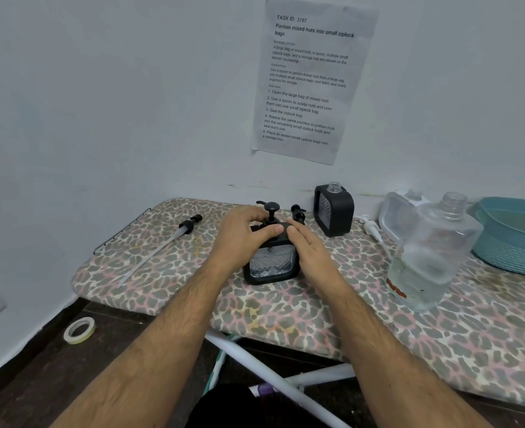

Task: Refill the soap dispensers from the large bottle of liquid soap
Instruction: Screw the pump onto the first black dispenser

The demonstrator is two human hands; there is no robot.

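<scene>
A black-framed soap dispenser (272, 264) with a clear patterned window stands mid-board, its black pump head (272, 208) on top. My left hand (244, 234) grips the dispenser's top at the pump collar, thumb across the front. My right hand (309, 248) rests against its right side with fingers nearly straight. A second black dispenser (335, 211) stands open-necked near the wall. The large clear soap bottle (431, 257), uncapped and part full, stands to the right.
A loose black pump with a long tube (174, 237) lies left on the leopard-print ironing board (285, 310). Another black pump (298, 211), a white pump (370, 227), a clear dispenser (400, 211) and a teal basin (514, 239) sit right. A tape roll (79, 329) lies on the floor.
</scene>
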